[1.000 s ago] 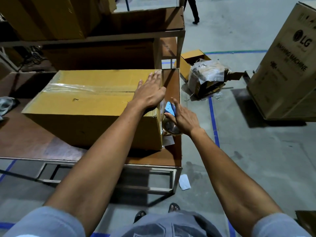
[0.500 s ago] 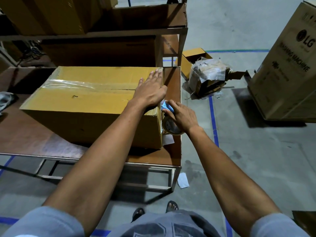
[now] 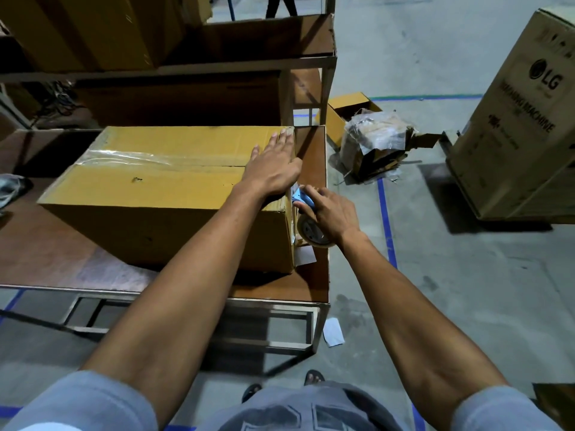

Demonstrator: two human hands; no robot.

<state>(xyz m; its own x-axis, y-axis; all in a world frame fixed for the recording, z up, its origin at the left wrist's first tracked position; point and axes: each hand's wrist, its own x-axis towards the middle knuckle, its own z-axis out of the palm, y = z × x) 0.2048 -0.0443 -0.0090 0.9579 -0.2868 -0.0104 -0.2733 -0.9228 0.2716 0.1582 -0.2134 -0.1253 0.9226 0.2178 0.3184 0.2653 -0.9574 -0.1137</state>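
A closed yellow-brown cardboard box [image 3: 149, 188] lies on a low brown worktable [image 3: 46, 253], with clear tape running along its top seam. My left hand [image 3: 273, 163] lies flat with straight fingers on the right end of the box top. My right hand [image 3: 329, 211] grips a blue tape dispenser [image 3: 300, 197] with a tape roll [image 3: 311, 233], held against the box's right side face just below the top edge.
A steel shelf [image 3: 323, 62] with more cartons stands behind the table. On the floor to the right are a torn plastic-wrapped carton [image 3: 373, 141], a tall LG carton [image 3: 522, 126] and blue floor lines [image 3: 385, 219]. Someone's legs [image 3: 280, 4] show at the top.
The right hand has brought the dispenser a little closer to the box's top edge and to my left hand. The left hand stays flat on the box.
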